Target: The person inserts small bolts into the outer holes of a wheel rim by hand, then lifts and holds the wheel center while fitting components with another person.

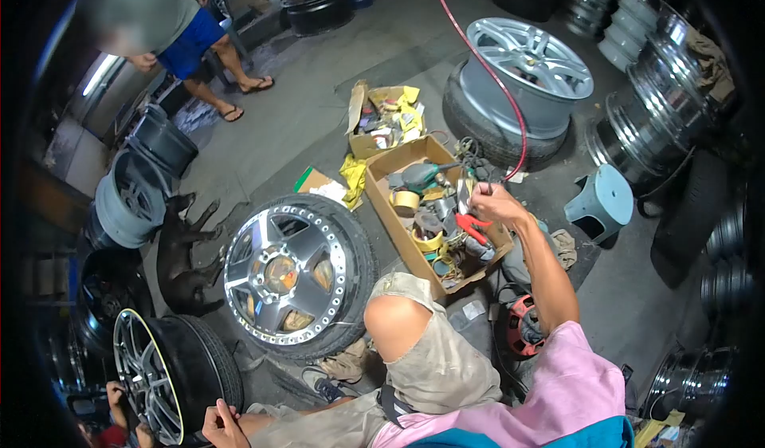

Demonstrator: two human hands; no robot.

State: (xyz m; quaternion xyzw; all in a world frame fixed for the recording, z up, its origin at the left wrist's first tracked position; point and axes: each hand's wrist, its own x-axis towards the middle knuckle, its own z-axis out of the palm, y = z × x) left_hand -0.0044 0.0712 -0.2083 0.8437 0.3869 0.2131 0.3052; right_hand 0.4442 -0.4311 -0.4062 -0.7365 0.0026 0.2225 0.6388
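The right hand (496, 202), fingers drawn together, hangs over the long brown cardboard box (382, 209) of jumbled tools, near the red-handled pliers (474, 229) inside it; whether it grips anything cannot be told, but the box probably stands beside the bent knee (398, 328) for easy reach. Well left of the box, the left hand (223, 426) is partly curled, its grip unclear. Beyond the box, a silver-grey spoked rim (530, 60) sits on a flat-lying black tyre (470, 125), perhaps to protect its edge from the floor (303, 141).
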